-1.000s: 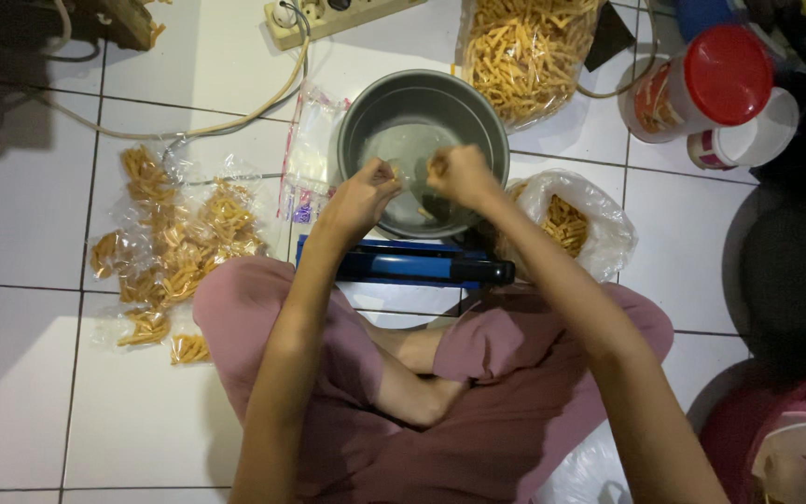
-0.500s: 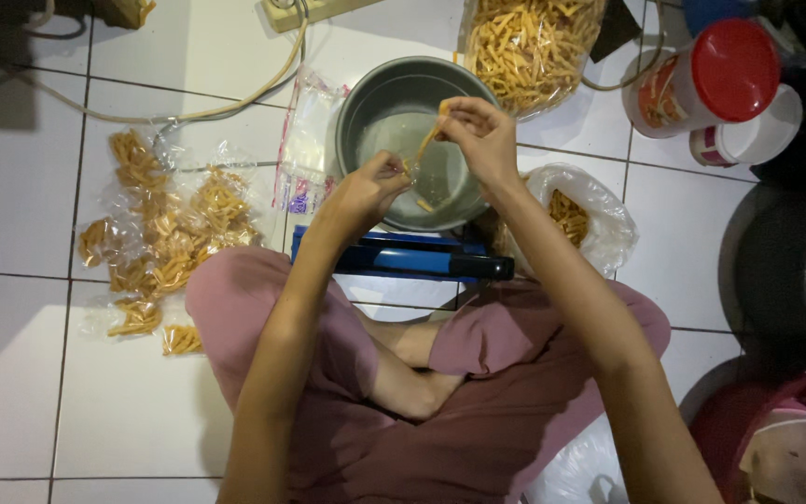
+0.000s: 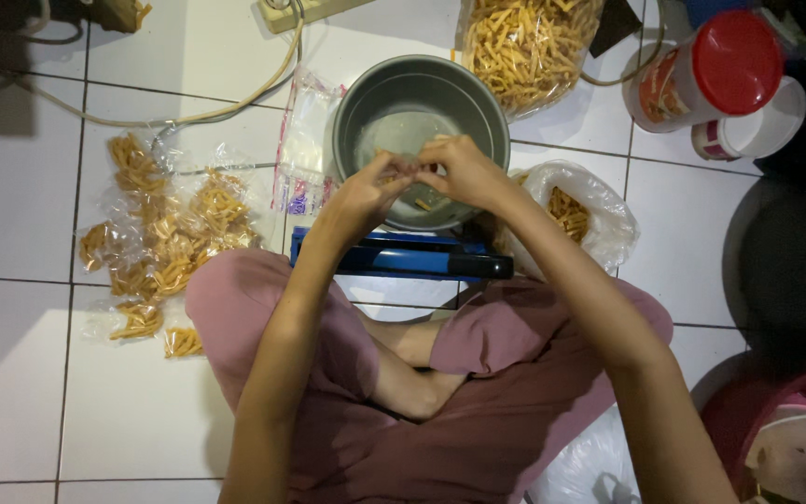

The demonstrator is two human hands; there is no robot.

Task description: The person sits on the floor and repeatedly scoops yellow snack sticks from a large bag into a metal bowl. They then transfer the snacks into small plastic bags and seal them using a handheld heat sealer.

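Observation:
My left hand (image 3: 363, 193) and my right hand (image 3: 466, 173) meet fingertip to fingertip over a grey metal bowl (image 3: 366, 103). Both pinch the top of a small clear bag of yellow snack sticks (image 3: 419, 201), which hangs inside the bowl and is mostly hidden by my fingers. Just in front of the bowl, a blue bar-shaped heat sealer (image 3: 403, 257) lies across the white tiled floor, above my crossed legs in pink trousers.
Several small filled snack bags (image 3: 165, 238) are piled at left, and flat empty clear bags (image 3: 302, 140) lie beside the bowl. A big bag of snack sticks (image 3: 524, 42) sits behind, an open bag (image 3: 576, 210) at right. A red-lidded jar (image 3: 706, 75), power strip (image 3: 305, 11) and cable are nearby.
My right hand, raised over the bowl's far side half a second ago, has come down and toward my left hand. The fingertips of both hands now touch over the bowl.

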